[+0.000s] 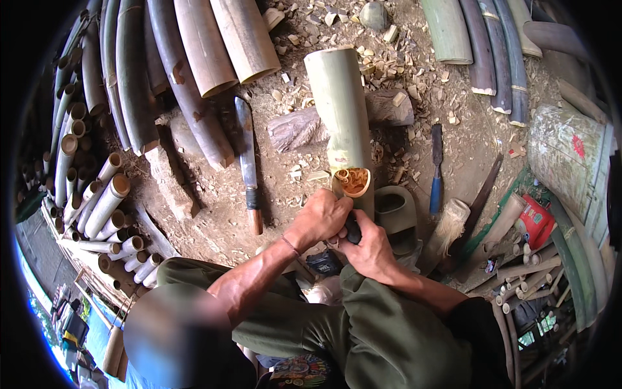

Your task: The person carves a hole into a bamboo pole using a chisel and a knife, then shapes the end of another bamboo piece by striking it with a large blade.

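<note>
A pale green bamboo tube [337,110] slants toward me, its far end propped on a short log [297,129]. On its near part is a cut-out opening with a carved, orange-brown inside [355,183]. Just below that opening, my right hand [369,253] is closed around the dark handle of a knife [352,228]. My left hand [322,217] is closed at the front of the handle, against the opening's left edge. A bit of grey blade shows above the left knuckles; the fingers hide the rest.
A machete [246,152] lies on the ground at left, and a blue-handled chisel [436,170] at right. Thick bamboo poles [194,45] lie at the far left, with cut tubes [107,204] stacked nearer. A grey-green sandal [395,217] is beside my right hand. Wood chips [382,58] litter the dirt.
</note>
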Demonstrator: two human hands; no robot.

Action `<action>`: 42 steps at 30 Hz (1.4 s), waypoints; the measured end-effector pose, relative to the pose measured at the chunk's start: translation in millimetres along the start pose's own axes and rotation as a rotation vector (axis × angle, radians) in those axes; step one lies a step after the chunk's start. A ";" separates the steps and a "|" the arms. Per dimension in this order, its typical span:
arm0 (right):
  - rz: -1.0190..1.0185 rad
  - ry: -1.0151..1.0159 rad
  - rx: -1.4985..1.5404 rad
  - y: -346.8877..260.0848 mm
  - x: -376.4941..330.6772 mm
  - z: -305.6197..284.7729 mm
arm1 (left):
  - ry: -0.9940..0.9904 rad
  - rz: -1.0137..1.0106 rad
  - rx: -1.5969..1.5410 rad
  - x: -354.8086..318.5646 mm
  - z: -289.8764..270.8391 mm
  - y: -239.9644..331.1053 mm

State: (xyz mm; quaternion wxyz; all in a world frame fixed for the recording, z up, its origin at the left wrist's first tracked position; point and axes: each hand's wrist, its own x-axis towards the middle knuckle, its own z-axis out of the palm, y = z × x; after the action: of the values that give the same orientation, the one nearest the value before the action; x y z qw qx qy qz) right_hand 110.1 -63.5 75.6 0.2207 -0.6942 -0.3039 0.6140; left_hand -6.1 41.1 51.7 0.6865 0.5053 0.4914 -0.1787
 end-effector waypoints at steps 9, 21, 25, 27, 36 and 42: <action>-0.324 -0.092 -0.850 -31.1 25.7 -102.6 | 0.204 -0.003 -0.760 3.3 63.9 39.8; -0.592 -0.714 -1.827 -162.2 88.3 -43.4 | -0.256 0.240 -1.975 7.3 62.3 8.3; -0.866 -0.389 -1.570 -117.9 86.1 -78.3 | -0.355 0.079 -1.400 -17.4 42.5 -21.1; -0.604 -0.434 -1.420 -87.9 58.7 -100.5 | -0.210 0.007 -0.718 -43.7 7.5 -27.6; -0.404 0.463 -0.508 40.7 45.0 -151.7 | 1.436 0.017 0.390 5.2 -204.5 -107.1; -0.309 0.685 -0.650 114.6 93.1 -177.2 | 0.965 0.249 -0.300 8.1 -231.9 -131.7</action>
State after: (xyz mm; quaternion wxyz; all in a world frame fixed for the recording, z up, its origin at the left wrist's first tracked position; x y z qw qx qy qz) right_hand 308.0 -69.4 -42.9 0.1687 -0.8358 -0.4889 0.1843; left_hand -214.7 188.7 -25.0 0.4629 0.4806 0.7084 0.2299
